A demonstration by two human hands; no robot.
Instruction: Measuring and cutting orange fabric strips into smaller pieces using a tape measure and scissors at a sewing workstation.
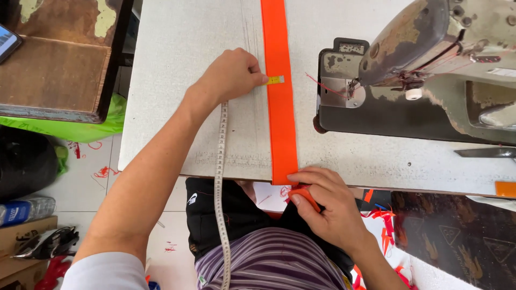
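Over on the left side of the grey table (177, 80) we've got our left hand (231, 75) planted, knuckles up, arm reaching in long from the lower left, fingers curled together and pinching the yellow end of the measuring tape (221, 161) down right at the edge of the orange strap (280, 91). That tape runs back from the fist, over the table edge and down across our lap, hanging loose, and that's our first worry: its own weight could tug the end off its spot if the pinch eases. Moving across, the strap lies flat and straight up the table and drops off the near edge, where our right hand (325, 207) has it, wrist bent in from the lower right, fingers closed tight with the strap bunched under the thumb. Pull too hard there, we reckon, and the whole band could skew or creep under the tape; slacken and it may sag. Further right, well apart from both hands, sits the old sewing machine (430, 64), its red thread (322, 85) trailing loose near the strap.
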